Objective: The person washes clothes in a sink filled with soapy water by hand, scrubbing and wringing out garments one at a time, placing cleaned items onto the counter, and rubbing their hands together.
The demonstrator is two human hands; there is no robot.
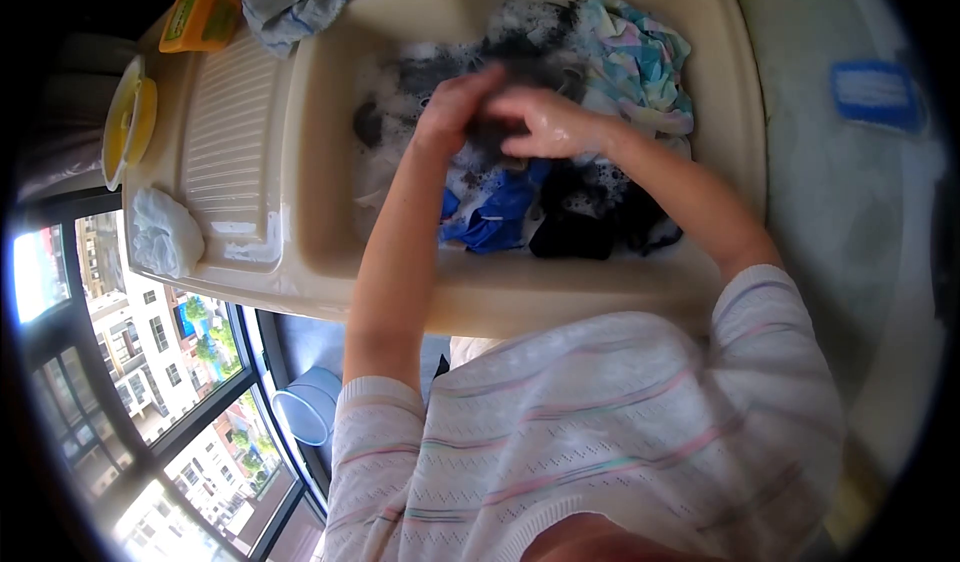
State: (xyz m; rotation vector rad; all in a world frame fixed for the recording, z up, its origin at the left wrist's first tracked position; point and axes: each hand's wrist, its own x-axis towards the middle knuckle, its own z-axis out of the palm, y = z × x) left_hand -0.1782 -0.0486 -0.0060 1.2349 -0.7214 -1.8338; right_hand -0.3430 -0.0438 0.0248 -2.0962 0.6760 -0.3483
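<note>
Both hands are over a beige laundry sink (720, 167) of wet clothes and white suds. A dark garment (492, 134), smeared by motion, is between them. My left hand (455, 110) is closed on one side of it, its fingertips blurred. My right hand (552, 124), wet with foam, grips the other side with curled fingers. Just below the hands lie a blue garment (495, 220) and a black garment (572, 236). A pastel patterned cloth (640, 62) is bunched at the basin's upper right. More dark cloth lies partly hidden under suds.
Left of the basin is a ribbed washboard (232, 147). Around it are an orange container (200, 18), a grey striped cloth (300, 7), a yellow basin (130, 122) and a white cloth (165, 232). A blue brush (875, 95) lies far right. A light-blue bucket (306, 407) stands below, by the window.
</note>
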